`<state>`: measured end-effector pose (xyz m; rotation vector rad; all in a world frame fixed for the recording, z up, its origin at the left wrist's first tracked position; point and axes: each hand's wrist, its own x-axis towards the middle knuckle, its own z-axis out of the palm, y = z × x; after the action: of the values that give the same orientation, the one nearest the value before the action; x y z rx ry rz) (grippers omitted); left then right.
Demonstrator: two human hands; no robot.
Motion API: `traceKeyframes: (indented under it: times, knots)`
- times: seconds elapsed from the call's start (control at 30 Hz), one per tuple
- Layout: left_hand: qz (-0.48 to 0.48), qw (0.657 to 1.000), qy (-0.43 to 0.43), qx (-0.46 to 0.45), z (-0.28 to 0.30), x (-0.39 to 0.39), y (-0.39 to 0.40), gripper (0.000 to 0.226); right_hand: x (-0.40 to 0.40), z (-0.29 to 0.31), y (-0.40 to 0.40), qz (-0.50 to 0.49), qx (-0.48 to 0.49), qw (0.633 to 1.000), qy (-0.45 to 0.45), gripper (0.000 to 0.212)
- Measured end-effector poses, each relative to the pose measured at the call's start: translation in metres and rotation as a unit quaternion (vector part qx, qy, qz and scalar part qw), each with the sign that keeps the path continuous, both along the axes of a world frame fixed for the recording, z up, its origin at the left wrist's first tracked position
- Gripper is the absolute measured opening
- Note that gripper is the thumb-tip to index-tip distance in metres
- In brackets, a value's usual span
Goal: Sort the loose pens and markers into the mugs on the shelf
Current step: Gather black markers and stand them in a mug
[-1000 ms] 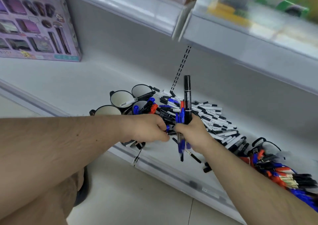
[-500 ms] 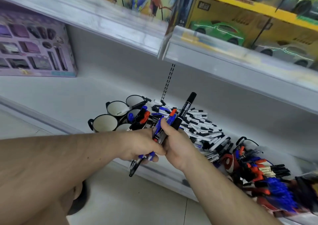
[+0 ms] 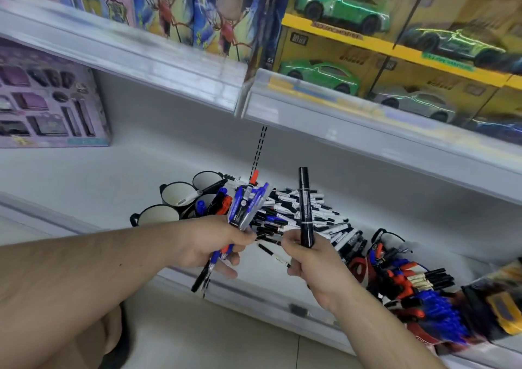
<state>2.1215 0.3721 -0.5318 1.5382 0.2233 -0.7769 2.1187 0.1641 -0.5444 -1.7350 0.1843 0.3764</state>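
White metal shelving fills the head view, where a person crouches before a heap of loose pens and markers [image 3: 299, 213] spread across the lower shelf [image 3: 84, 176]. The left hand [image 3: 214, 244] curls around a mixed bundle of pens [image 3: 245, 204], mostly blue with a red cap showing at the top, their lower ends poking out below the palm. The right hand [image 3: 313, 258] grips a single thick black marker [image 3: 306, 207], held upright above the heap; the two hands sit near each other without touching. Just behind the left hand stands a cluster of white mugs [image 3: 178, 196] with dark rims and handles, several of them already holding a few blue, red and black markers, the frontmost mug [image 3: 158, 214] showing only its pale inside. Farther right on the shelf lies a second tangle of red, blue and black pens [image 3: 418, 292], blurred toward the frame's edge. A purple boxed set [image 3: 48, 103] stands at the far left of the same shelf. On the shelf above, boxed green toy cars [image 3: 341, 9] in yellow packaging sit beside colourful cartoon boxes [image 3: 197, 7].
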Motion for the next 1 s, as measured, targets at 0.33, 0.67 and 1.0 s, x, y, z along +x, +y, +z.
traceKeyframes:
  times: [0.33, 0.67, 1.0]
  knots:
    - [-0.102, 0.991, 0.028, -0.078, 0.011, 0.001, -0.01, 0.012, 0.001, 0.028, 0.004, -0.132, 0.278, 0.949, 0.069, 0.031]
    - [-0.253, 0.961, -0.011, 0.111, 0.002, -0.007, -0.02, 0.012, 0.014, 0.044, 0.029, -0.185, 0.166, 0.968, -0.019, 0.014]
    - [-0.209, 0.974, -0.036, 0.073, 0.004, -0.005, -0.021, 0.02, 0.013, 0.05, 0.048, -0.088, 0.14, 0.986, -0.002, 0.008]
